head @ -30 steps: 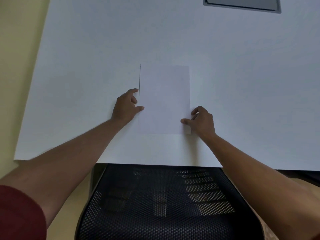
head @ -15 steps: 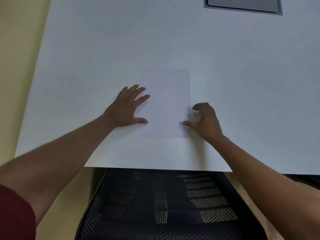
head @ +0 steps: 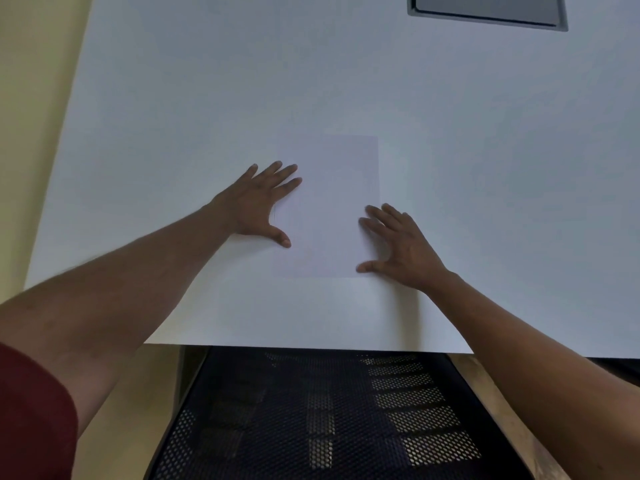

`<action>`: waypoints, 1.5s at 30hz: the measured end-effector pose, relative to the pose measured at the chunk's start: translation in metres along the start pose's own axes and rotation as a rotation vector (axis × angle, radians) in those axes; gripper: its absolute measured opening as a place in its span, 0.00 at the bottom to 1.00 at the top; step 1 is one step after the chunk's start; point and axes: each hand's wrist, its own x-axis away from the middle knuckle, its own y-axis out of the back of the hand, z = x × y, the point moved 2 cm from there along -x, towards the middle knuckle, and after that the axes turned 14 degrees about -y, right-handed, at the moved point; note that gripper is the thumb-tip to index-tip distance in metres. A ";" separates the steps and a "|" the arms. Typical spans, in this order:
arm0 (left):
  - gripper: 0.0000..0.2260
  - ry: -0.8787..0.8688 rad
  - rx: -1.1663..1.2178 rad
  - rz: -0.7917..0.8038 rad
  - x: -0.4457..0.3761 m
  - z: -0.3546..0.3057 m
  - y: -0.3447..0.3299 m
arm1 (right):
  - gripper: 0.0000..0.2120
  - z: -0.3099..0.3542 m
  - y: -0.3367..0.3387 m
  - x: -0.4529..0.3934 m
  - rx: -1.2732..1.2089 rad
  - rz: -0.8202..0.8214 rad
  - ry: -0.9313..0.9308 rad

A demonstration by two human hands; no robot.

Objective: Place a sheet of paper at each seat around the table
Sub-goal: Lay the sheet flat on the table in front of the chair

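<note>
The left hand (head: 258, 206) lies flat with fingers spread on the sheet of paper (head: 329, 206) at its nine o'clock edge, and the right hand (head: 398, 244), fingers splayed and slightly arched, touches it at the four o'clock corner, probably to square it and press it flat before letting go. The sheet lies flat on the white table (head: 173, 98), squared to the near edge directly above the black mesh chair (head: 311, 417) at six o'clock, so this seat looks served. A grey panel (head: 485, 8) sits in the tabletop at one o'clock, with pale yellow floor (head: 31, 98) at nine o'clock.
</note>
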 end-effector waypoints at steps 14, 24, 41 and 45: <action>0.69 -0.023 0.029 -0.007 -0.006 0.006 0.008 | 0.48 0.001 0.005 -0.006 0.000 0.013 -0.033; 0.64 -0.024 0.022 -0.089 0.008 0.002 -0.003 | 0.46 -0.001 0.011 -0.006 -0.046 0.031 -0.062; 0.67 -0.027 0.073 -0.058 0.010 0.004 -0.014 | 0.45 -0.005 0.006 -0.005 0.012 0.022 -0.017; 0.68 -0.027 0.075 -0.072 0.010 0.005 -0.014 | 0.44 -0.006 0.005 -0.005 -0.001 0.035 -0.022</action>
